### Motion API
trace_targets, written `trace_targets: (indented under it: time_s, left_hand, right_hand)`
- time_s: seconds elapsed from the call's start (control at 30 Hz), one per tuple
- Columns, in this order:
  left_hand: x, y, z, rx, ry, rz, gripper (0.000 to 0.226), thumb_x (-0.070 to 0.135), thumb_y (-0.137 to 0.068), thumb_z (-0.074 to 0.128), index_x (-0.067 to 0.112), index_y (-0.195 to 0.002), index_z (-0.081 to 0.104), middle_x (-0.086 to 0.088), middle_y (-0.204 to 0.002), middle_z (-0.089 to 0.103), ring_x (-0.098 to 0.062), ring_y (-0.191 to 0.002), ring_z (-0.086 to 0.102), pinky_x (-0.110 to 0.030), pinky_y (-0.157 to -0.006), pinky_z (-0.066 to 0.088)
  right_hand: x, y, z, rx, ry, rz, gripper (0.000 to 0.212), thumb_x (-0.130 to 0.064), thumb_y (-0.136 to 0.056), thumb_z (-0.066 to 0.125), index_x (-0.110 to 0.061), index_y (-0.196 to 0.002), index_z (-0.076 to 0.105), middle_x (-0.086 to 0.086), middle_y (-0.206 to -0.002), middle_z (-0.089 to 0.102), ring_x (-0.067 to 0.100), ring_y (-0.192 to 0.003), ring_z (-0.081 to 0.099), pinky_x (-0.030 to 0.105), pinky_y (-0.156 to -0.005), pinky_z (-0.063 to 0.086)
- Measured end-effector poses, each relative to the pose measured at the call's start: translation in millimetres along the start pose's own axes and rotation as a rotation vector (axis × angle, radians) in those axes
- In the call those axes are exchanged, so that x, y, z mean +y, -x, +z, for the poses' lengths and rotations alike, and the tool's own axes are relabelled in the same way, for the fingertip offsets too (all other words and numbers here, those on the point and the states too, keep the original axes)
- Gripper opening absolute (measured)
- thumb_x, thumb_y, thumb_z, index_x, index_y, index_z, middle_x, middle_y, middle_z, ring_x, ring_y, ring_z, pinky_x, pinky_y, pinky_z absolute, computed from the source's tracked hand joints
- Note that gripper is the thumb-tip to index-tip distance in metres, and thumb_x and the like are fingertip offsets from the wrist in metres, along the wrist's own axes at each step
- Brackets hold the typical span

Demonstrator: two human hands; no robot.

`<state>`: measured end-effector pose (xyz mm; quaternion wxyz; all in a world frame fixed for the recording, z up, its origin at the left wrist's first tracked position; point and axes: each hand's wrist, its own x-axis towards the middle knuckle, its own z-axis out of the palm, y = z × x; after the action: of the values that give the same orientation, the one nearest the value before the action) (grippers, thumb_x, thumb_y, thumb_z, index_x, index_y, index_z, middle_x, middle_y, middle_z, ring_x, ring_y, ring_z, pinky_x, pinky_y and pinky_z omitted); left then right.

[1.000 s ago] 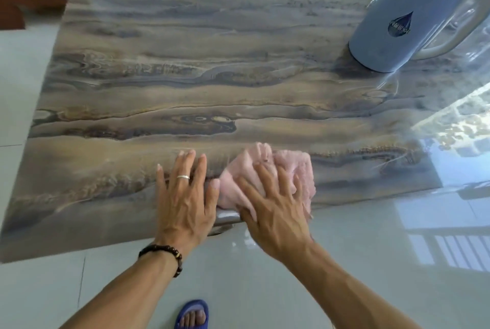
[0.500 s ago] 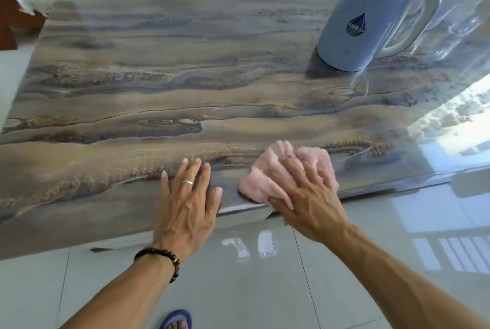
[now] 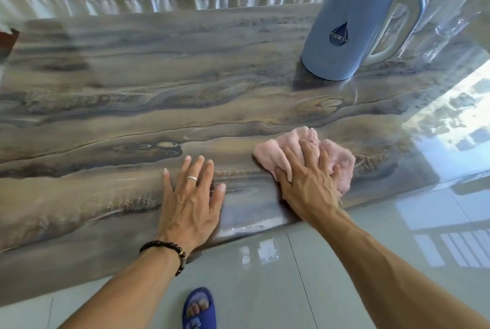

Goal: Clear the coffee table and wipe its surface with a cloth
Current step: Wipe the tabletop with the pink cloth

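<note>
Cloth (image 3: 305, 153): pink, bunched, on counter (image 3: 111, 106) near front edge, w/ lots of bare top to the left & behind.
Right hand (image 3: 307, 182): fingers spread & bent a bit, pressing down on cloth.
Left hand (image 3: 191, 201): flat, fingers straight, resting on counter beside cloth, holds nothing.
Kettle (image 3: 352, 23): blue, back right; drop logo reads "304", rest too small.
</note>
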<state>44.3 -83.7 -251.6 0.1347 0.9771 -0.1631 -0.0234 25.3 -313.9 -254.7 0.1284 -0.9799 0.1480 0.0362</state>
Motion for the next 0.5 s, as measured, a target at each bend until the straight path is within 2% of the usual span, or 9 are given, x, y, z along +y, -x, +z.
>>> trace_targets:
  time_s: [0.03, 0.1, 0.17, 0.23, 0.27, 0.33, 0.4, 0.43, 0.5]
  left_hand:
    - [-4.0, -6.2, -0.4, 0.006, -0.004, 0.002, 0.071, 0.051, -0.093, 0.013, 0.009, -0.142, 0.041, -0.010, -0.152, 0.035, -0.029, -0.144, 0.020, -0.061, -0.113, 0.010]
    - [-18.5, -13.9, 3.3, -0.004, -0.016, -0.013, 0.068, 0.049, -0.093, 0.017, 0.007, -0.140, 0.044, -0.012, -0.150, 0.037, -0.031, -0.143, 0.024, -0.063, -0.112, 0.013]
    - [-29.3, -19.4, 3.1, -0.006, -0.034, -0.026, 0.066, 0.048, -0.094, 0.020, 0.006, -0.138, 0.047, -0.014, -0.148, 0.040, -0.033, -0.141, 0.028, -0.065, -0.110, 0.018]
    - [-36.6, -26.9, 0.6, -0.013, -0.042, -0.023, 0.064, 0.046, -0.094, 0.023, 0.005, -0.135, 0.050, -0.015, -0.146, 0.043, -0.035, -0.138, 0.032, -0.067, -0.107, 0.021]
    - [-37.9, -31.6, -1.4, -0.015, -0.049, -0.011, 0.063, 0.046, -0.094, 0.024, 0.005, -0.134, 0.050, -0.015, -0.145, 0.043, -0.035, -0.138, 0.033, -0.068, -0.107, 0.022]
    - [-39.4, -42.6, -4.1, -0.002, -0.056, 0.011, 0.063, 0.045, -0.094, 0.024, 0.005, -0.135, 0.050, -0.015, -0.145, 0.043, -0.035, -0.139, 0.031, -0.067, -0.107, 0.021]
    - [-44.4, -56.4, -4.6, 0.010, -0.036, 0.003, 0.063, 0.046, -0.094, 0.024, 0.006, -0.136, 0.049, -0.014, -0.146, 0.043, -0.034, -0.140, 0.029, -0.067, -0.108, 0.019]
    - [-48.0, -63.0, -4.4, 0.014, -0.024, -0.007, 0.063, 0.046, -0.094, 0.024, 0.006, -0.136, 0.049, -0.014, -0.146, 0.043, -0.034, -0.140, 0.028, -0.066, -0.109, 0.018]
    - [-52.8, -73.9, -3.7, 0.022, -0.014, -0.017, 0.063, 0.046, -0.094, 0.024, 0.006, -0.137, 0.048, -0.013, -0.146, 0.042, -0.034, -0.141, 0.028, -0.066, -0.109, 0.017]
  right_hand:
    - [-20.2, -3.4, 3.5, 0.018, -0.058, 0.077, 0.044, -0.051, -0.098, 0.033, -0.047, -0.141, 0.028, 0.001, -0.159, 0.007, 0.039, -0.147, 0.000, 0.072, -0.110, 0.010]
    - [-58.1, 4.8, 21.4, 0.002, 0.004, -0.034, 0.051, -0.049, -0.097, 0.036, -0.047, -0.146, 0.022, 0.002, -0.161, 0.001, 0.041, -0.147, -0.006, 0.072, -0.112, 0.004]
    - [-62.3, 17.4, 28.3, 0.039, 0.099, -0.292, 0.051, -0.053, -0.095, 0.038, -0.044, -0.144, 0.032, 0.005, -0.158, 0.016, 0.043, -0.143, 0.013, 0.071, -0.107, 0.020]
    - [-37.6, 4.3, 13.5, -0.001, 0.156, -0.420, 0.050, -0.057, -0.094, 0.036, -0.041, -0.141, 0.037, 0.003, -0.153, 0.026, 0.042, -0.136, 0.028, 0.066, -0.102, 0.030]
    - [-22.9, -10.7, 8.0, -0.014, 0.164, -0.381, 0.050, -0.057, -0.094, 0.033, -0.042, -0.142, 0.034, 0.003, -0.154, 0.024, 0.041, -0.138, 0.024, 0.066, -0.104, 0.027]
    - [-14.7, -47.0, -0.6, -0.009, 0.045, -0.098, 0.046, -0.057, -0.096, 0.028, -0.045, -0.141, 0.029, 0.006, -0.157, 0.016, 0.040, -0.143, 0.011, 0.070, -0.109, 0.017]
    - [-44.2, -69.7, 3.2, 0.004, -0.052, 0.149, 0.044, -0.052, -0.098, 0.029, -0.046, -0.141, 0.027, 0.007, -0.160, 0.010, 0.041, -0.146, 0.003, 0.073, -0.108, 0.013]
    - [-63.0, -70.5, 9.3, 0.002, -0.034, 0.138, 0.047, -0.049, -0.098, 0.032, -0.045, -0.144, 0.023, 0.007, -0.161, 0.005, 0.043, -0.146, 0.001, 0.073, -0.107, 0.016]
    - [-84.2, -52.1, 19.8, -0.001, 0.042, -0.112, 0.054, -0.046, -0.097, 0.035, -0.043, -0.149, 0.018, 0.008, -0.162, 0.002, 0.044, -0.146, 0.003, 0.072, -0.105, 0.023]
